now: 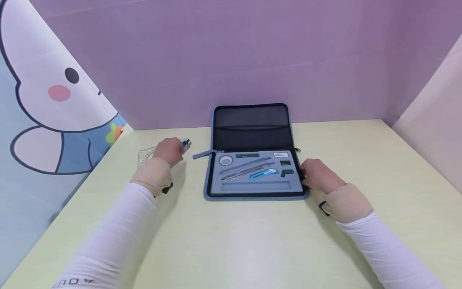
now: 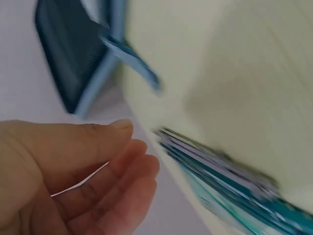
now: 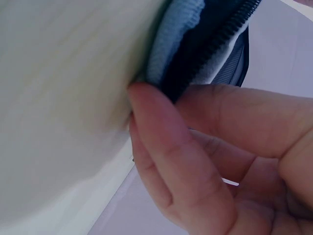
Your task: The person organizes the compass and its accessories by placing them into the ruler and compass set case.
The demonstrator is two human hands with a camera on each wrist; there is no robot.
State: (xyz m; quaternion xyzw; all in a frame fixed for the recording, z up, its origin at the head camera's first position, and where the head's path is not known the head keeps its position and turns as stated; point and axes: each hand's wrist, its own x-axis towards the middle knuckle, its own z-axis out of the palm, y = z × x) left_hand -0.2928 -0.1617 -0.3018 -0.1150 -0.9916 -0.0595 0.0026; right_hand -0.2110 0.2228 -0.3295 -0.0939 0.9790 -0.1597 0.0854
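Observation:
A blue zip case (image 1: 257, 196) lies unfolded on the table, its mesh lid (image 1: 252, 138) leaning up behind. Its moulded tray holds a compass (image 1: 245, 172), a light-blue cutter (image 1: 264, 174), a round tape roll (image 1: 226, 160) and small green pieces. My right hand (image 1: 321, 175) pinches the case's right edge between thumb and fingers; the zip teeth (image 3: 222, 41) run just above the fingertips. On the left, my left hand (image 1: 169, 151) is beside some slim pens or pencils (image 2: 220, 169). Its thumb and fingers are loosely bent, with nothing between them.
A clear ruler with protractor markings (image 1: 146, 153) lies partly behind the left hand. A blue strap (image 1: 204, 154) sticks out from the case's left side. A purple backdrop (image 1: 231, 60) rises behind the table, with a cartoon-printed cloth (image 1: 39, 84) at left.

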